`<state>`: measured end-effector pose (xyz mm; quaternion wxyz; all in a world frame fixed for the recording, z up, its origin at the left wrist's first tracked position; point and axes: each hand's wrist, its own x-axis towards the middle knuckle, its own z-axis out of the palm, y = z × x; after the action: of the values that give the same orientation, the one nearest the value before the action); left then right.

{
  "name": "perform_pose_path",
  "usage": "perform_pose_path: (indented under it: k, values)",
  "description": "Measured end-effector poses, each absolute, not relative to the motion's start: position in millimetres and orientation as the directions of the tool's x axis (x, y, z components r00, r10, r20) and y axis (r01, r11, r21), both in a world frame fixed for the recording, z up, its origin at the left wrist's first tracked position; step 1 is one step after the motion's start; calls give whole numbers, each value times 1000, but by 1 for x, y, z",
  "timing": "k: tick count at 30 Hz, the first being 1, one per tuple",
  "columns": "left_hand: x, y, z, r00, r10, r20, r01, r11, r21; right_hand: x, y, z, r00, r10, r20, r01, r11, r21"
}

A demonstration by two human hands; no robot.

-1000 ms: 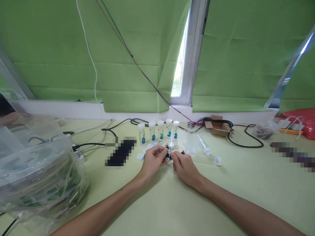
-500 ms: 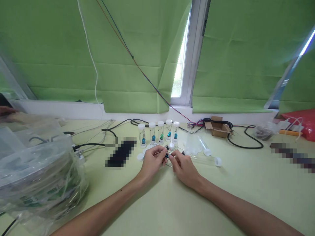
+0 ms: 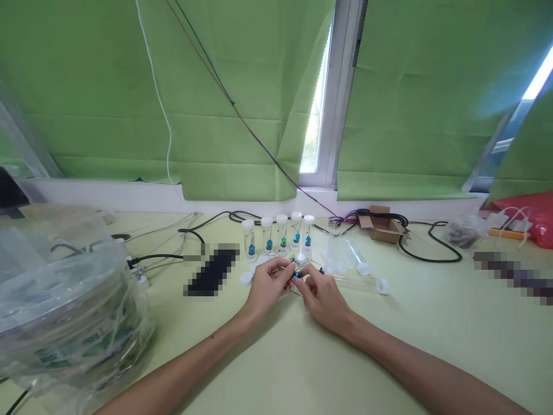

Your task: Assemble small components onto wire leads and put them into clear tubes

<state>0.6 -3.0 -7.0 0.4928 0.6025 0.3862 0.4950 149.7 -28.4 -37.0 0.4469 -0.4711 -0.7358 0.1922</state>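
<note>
At the middle of the table my left hand (image 3: 271,281) is closed in a pinch, its thumb and forefinger on a small blue-and-black part (image 3: 296,275). My right hand (image 3: 322,295) meets it from the other side, fingertips pinched at the same part. Fingers cover much of the piece, so its exact kind is unclear. Just beyond stands a row of several clear tubes (image 3: 282,234) with white caps, each with a small blue or green piece and thin dark leads inside. A loose white cap (image 3: 246,279) lies left of my left hand.
Clear empty tubes (image 3: 339,253) lie right of the row, and one capped tube (image 3: 363,282) lies by my right hand. Farther back are an open cardboard box (image 3: 386,229) and black cable (image 3: 444,260). Left stands a plastic-wrapped spool (image 3: 78,323); a pixelated dark object (image 3: 211,272) lies nearer.
My fingers have shifted slightly around the small part, and more of its blue side shows now. At the far left, another person's hand has gone out of view.
</note>
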Motion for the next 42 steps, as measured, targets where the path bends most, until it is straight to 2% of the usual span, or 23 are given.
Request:
perform_pose_path:
  k: [8,15,21,28,34,38,42]
  values:
    - [0,0,-13,241,945,223,-44,-219,975,148,-31,-29,-168,877,450,441,475,-761]
    - [0,0,-13,239,948,209,-21,-210,977,148,-34,-23,-203,933,296,286,346,-894]
    - [1,0,-13,214,955,204,-7,-207,978,149,-31,-24,-229,943,243,223,293,-930]
    - [2,-5,-7,230,913,338,-43,-338,940,146,-30,-27,-100,954,283,201,297,-933]
    - [2,-4,-8,144,936,322,-112,-308,945,147,-32,-25,16,938,345,222,333,-916]
    - [2,-3,-10,253,939,233,-52,-227,972,147,-31,-30,-12,906,422,314,404,-859]
    - [2,-4,-10,307,926,220,-11,-228,974,147,-28,-38,-111,858,501,428,496,-755]
